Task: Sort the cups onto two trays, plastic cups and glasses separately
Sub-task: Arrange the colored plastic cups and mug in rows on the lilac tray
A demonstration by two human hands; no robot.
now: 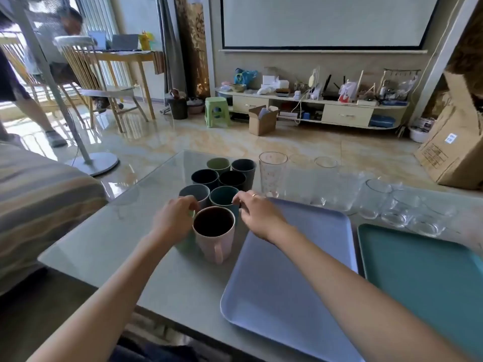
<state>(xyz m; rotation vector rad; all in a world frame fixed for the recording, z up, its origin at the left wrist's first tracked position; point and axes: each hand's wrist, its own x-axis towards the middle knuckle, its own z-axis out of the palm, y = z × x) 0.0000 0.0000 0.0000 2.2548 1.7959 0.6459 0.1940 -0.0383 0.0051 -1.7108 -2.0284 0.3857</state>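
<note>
Several plastic cups stand bunched on the glass table (125, 231), with a pink mug (214, 237) nearest me. My left hand (173, 220) curls over a light green cup (184, 244) left of the mug, hiding most of it. My right hand (257, 215) pinches the right rim of a teal cup (224, 197). A tall patterned glass (273, 173) stands behind the lavender tray (287, 283). Several clear glasses (400, 212) sit behind the teal tray (418, 278). Neither tray holds anything.
A striped sofa cover (39, 205) borders the table's left side. A fan stand (91, 163) is on the floor behind it, and a large cardboard box (449, 152) is far right. A person sits at a desk at the back left.
</note>
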